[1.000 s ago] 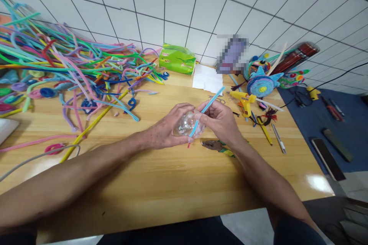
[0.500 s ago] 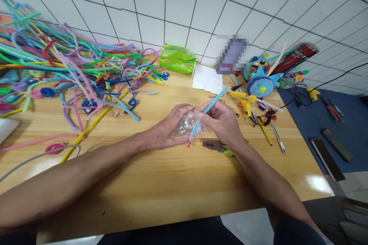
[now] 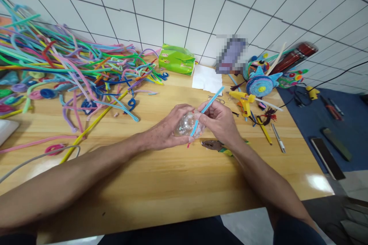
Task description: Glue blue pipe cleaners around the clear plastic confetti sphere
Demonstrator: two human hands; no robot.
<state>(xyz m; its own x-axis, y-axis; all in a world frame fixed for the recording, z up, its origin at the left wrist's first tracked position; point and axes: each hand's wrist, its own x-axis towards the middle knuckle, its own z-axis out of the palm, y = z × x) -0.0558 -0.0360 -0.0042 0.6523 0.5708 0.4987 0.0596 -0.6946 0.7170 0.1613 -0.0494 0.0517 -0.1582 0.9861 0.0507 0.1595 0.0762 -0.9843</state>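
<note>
In the head view, over the bench (image 3: 161,183), the left grip (image 3: 168,127) cupped a clear plastic piece (image 3: 184,123); the right grip (image 3: 220,120) pinched a blue strip (image 3: 212,100) across it. The piece seemed light and slick, best cradled by its sides; the strip, soft.

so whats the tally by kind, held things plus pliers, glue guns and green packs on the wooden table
Clear piece in left hand: 1
Blue strip in right hand: 1
Pliers: 1
Yellow glue gun: 1
Green pack: 1
Total: 5
</note>
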